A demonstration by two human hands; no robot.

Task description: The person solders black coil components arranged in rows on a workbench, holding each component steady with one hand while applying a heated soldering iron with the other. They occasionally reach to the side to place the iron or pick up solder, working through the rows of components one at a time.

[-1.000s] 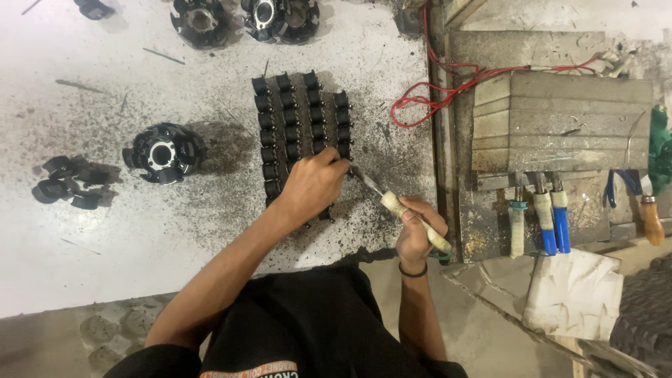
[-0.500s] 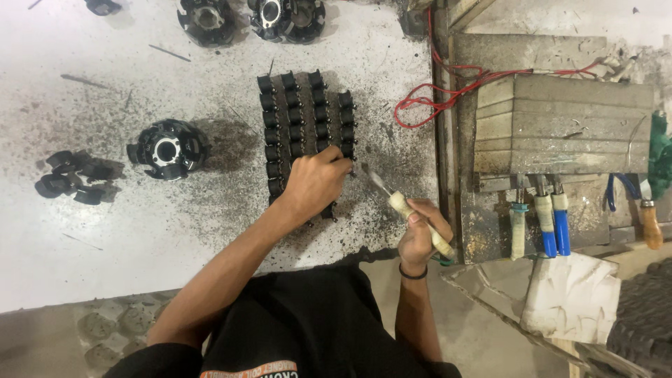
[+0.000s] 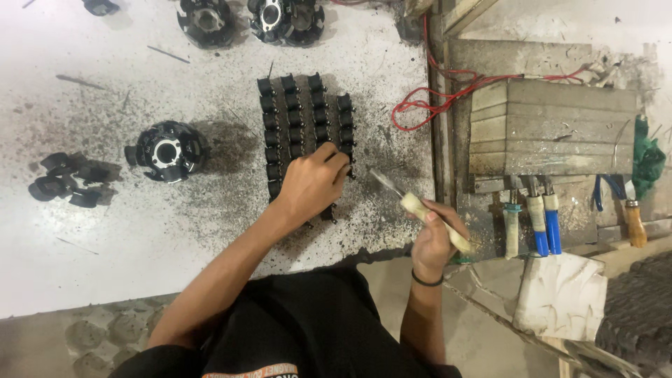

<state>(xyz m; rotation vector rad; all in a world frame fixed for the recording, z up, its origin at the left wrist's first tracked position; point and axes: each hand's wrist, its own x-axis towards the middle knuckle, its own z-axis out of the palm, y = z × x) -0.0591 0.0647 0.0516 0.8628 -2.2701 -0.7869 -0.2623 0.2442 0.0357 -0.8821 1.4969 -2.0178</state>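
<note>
The left hand [image 3: 311, 183] is lying palm down on the near end of the block of black parts [image 3: 304, 126], its fingers curled over the pieces in the right-hand rows and pressing on them; whether it is pinching one piece is not clear. The right hand [image 3: 432, 238] is gripping a tool [image 3: 420, 208] by its pale handle, fingers wrapped round it, with the thin metal tip pointing up and left towards the block but staying just clear of it. A dark band is sitting on the right wrist.

The block is resting on the white, speckled table [image 3: 105, 245], in four close rows running away from the person, near the table's right edge. To its left a round black part with a pale centre [image 3: 166, 150] is standing alone, and further left a small heap of loose black pieces [image 3: 66, 180] is lying. Two more round parts [image 3: 248, 21] are sitting at the far edge.

Right of the table, red wire [image 3: 448, 94] is looping beside a stepped wooden box [image 3: 553, 126]. Below the box, tools with blue handles [image 3: 546, 220] are hanging in a row, and a white cloth [image 3: 560, 294] is lying nearer the person.
</note>
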